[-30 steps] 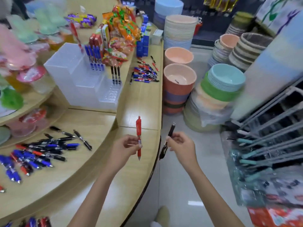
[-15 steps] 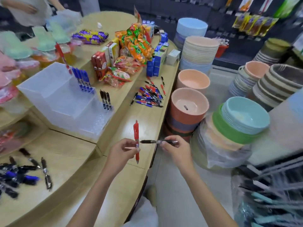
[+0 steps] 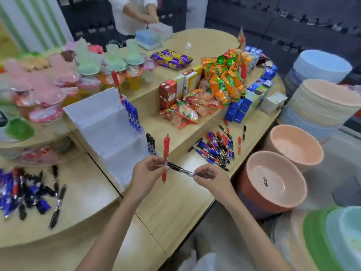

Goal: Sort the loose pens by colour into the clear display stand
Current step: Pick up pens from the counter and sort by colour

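Both hands occupied, one pen each.
Left hand (image 3: 147, 171) pinches upright red pen (image 3: 166, 151); right hand (image 3: 212, 178) pinches black pen (image 3: 180, 170) crosswise, beside clear display stand (image 3: 109, 132).

my left hand (image 3: 149, 170) and right hand (image 3: 212, 179) are both bare, and so are the wrists behind them. my left forearm (image 3: 117, 222) and right forearm (image 3: 248, 222) are uncovered all the way down to the bottom edge of the view, slim and smooth. low between them shows a patch of pale, whitish cloth (image 3: 203, 260), which looks like my clothing. it is too blurred to tell whether it is a shirt or trousers.
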